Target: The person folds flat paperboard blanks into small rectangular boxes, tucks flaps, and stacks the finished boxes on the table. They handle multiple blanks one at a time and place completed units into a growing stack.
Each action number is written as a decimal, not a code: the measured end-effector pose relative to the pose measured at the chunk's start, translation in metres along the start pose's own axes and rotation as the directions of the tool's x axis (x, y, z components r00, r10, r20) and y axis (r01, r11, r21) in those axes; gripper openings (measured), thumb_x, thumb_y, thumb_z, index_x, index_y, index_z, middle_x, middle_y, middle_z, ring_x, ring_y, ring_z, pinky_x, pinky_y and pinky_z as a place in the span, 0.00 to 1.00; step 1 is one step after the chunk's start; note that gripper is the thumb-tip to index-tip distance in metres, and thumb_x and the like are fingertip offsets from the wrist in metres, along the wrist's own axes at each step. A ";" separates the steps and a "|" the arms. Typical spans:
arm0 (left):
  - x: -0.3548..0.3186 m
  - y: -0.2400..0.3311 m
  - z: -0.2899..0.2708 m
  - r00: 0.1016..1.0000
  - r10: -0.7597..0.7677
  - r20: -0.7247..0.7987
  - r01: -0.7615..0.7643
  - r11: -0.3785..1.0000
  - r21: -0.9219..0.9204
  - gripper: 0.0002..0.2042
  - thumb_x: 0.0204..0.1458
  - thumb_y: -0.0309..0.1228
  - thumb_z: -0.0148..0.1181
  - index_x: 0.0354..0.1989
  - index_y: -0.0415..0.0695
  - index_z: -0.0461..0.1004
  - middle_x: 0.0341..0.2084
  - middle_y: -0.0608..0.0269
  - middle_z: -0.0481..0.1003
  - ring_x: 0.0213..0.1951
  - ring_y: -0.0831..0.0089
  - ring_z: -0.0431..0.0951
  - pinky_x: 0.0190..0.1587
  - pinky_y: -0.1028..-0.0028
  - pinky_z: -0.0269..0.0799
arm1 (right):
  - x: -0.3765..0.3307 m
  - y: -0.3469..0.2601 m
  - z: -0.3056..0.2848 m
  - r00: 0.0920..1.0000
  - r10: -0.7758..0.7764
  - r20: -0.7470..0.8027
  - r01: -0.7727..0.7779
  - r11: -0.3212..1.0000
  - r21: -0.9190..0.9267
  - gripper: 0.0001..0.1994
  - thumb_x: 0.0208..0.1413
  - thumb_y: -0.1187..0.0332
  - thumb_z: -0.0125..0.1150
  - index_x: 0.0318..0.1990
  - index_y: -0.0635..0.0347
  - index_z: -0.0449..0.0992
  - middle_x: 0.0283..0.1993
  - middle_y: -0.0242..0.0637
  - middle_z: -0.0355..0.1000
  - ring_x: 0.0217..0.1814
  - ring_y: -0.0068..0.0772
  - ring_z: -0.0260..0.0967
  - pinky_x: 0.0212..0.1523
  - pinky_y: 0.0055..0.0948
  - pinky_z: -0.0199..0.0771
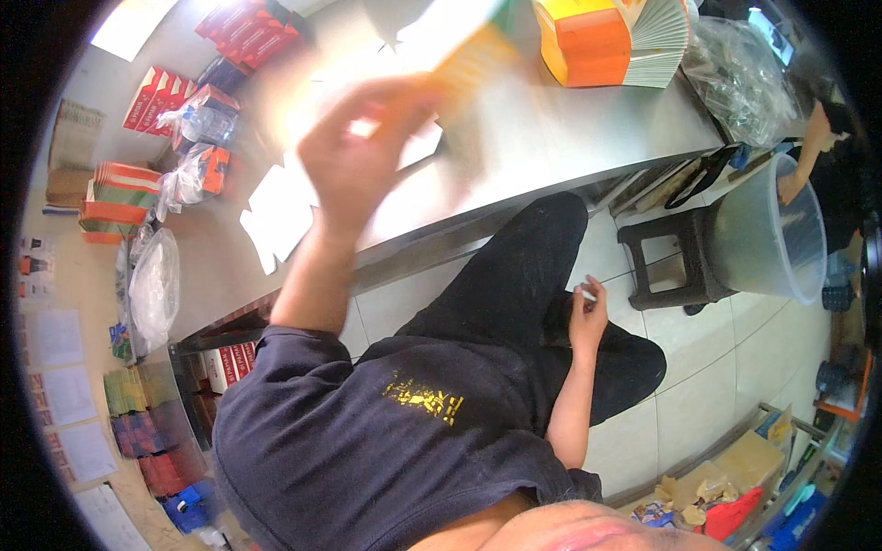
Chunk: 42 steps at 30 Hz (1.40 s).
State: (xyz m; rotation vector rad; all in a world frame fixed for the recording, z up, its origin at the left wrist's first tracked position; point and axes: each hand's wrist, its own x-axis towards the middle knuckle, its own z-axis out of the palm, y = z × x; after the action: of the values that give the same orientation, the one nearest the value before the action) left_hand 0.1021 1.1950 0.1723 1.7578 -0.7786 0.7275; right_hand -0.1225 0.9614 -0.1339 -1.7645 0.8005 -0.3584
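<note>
Over the metal table my left hand is raised, its fingers closed on a flat yellow-orange carton piece. Both are smeared by motion, so the carton's outline is hard to make out. Beneath the hand and beside the wrist lie white flat pieces on the tabletop. Away from the table, my right hand is by my bent leg, its fingers curled round a small white stick-like thing. At the table's far side stands a fanned stack of orange and yellow cartons.
Red boxes and plastic-wrapped bundles line the table's left side. A clear plastic bag sits at the far right corner. Right of my legs are a dark stool and a translucent bin, with another person's hand at its rim.
</note>
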 end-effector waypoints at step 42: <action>-0.272 -0.067 0.275 0.297 -0.214 0.931 0.928 0.293 -0.229 0.10 0.66 0.31 0.55 0.50 0.40 0.68 0.43 0.58 0.77 0.40 0.71 0.81 0.35 0.72 0.81 | 0.009 0.007 -0.024 0.814 -0.246 -0.527 0.249 0.966 -0.067 0.06 0.60 0.70 0.66 0.39 0.64 0.81 0.37 0.36 0.77 0.34 0.26 0.75 0.32 0.24 0.74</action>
State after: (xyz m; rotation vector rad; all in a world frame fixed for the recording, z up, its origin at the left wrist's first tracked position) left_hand 0.0203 0.9939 -0.1545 1.2368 -0.5963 -1.0304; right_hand -0.1328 0.9371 -0.1331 -1.7868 0.9490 -1.0627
